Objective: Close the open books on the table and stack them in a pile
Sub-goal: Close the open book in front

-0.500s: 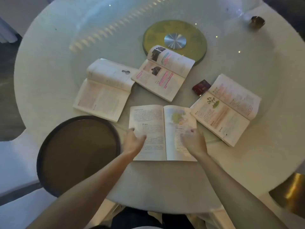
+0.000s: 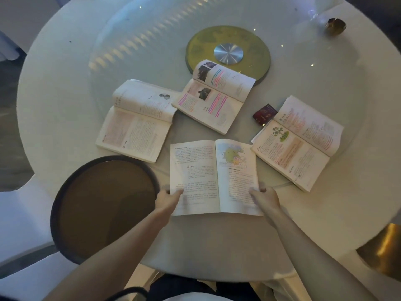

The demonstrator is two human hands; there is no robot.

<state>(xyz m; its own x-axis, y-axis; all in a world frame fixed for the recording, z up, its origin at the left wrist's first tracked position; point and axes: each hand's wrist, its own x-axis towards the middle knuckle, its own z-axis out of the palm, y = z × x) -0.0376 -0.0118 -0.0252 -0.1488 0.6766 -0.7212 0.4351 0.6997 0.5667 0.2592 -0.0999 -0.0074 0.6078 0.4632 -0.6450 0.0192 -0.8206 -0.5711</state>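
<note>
The nearest open book (image 2: 214, 177), low in the middle of the frame, is pinched at both outer page edges: the left hand (image 2: 168, 197) is closed on its left edge and the right hand (image 2: 265, 197) on its right edge, thumbs laid over the pages. The book is seen lying flat and fully open on the round white table (image 2: 65, 61).

Nothing is judged finished yet. Three further books are spread open above it: one at centre left (image 2: 138, 120), one with pink highlighting at upper centre (image 2: 214, 98), and one with a tree picture at centre right (image 2: 299, 142). No book is closed and no pile is seen. All four closings and the stacking are left. A dark round tray (image 2: 65, 192) is seen at lower left, just beside the held book.
</note>
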